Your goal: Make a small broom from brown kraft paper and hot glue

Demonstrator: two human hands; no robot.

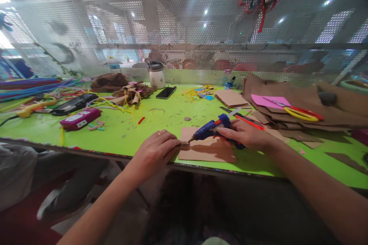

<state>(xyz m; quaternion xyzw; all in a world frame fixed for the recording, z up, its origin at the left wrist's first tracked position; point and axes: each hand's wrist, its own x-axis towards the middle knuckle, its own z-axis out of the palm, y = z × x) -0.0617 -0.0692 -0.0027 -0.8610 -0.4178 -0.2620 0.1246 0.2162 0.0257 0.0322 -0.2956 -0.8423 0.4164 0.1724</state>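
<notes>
My right hand (244, 134) is wrapped round a blue hot glue gun (211, 127), its nozzle slanting down to the left. The nozzle tip meets, or nearly meets, a small narrow brown piece (184, 144) that my left hand (157, 151) pinches between thumb and fingers. Whether that piece is rolled or folded paper is too small to tell. Beneath the glue gun, a brown sheet of card (211, 155) lies near the table's front edge. A thin line runs across the sheet.
On the green table (161, 122) lie scissors (301, 113), a red cutter (250, 120), brown card squares (231, 97) and large brown sheets (273, 88) to the right. A phone (166, 92), a white jar (156, 75) and a purple box (80, 118) stand left. Perforated metal screen (184, 34) behind.
</notes>
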